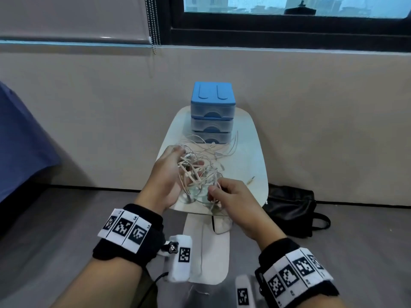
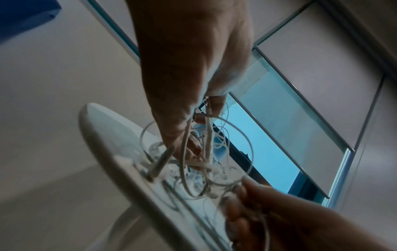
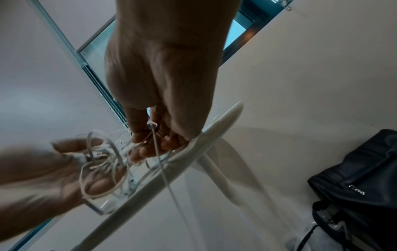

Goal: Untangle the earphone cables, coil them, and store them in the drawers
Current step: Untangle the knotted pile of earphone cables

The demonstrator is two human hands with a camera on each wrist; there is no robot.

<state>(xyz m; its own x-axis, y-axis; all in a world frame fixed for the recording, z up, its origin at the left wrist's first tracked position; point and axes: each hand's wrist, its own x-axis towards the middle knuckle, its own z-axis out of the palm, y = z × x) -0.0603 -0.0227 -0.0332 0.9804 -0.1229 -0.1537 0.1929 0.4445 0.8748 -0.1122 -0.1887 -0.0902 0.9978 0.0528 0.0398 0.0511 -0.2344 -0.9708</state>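
A tangle of white earphone cables (image 1: 201, 172) lies over the near half of a small white table (image 1: 249, 152). My left hand (image 1: 172, 172) is under the tangle, palm up, its fingers curled round several loops (image 2: 206, 146). My right hand (image 1: 219, 192) pinches a strand (image 3: 153, 129) at the near edge of the tangle. One cable hangs over the table's front edge (image 3: 169, 185). A blue three-drawer unit (image 1: 212, 112) stands at the far end of the table with all drawers closed.
A black bag (image 1: 291, 210) sits on the floor right of the table, against the wall. A blue cloth (image 1: 20, 141) is at the left. A loose jack plug (image 1: 250, 180) lies near the table's right edge. The table's white base (image 1: 206, 245) is between my forearms.
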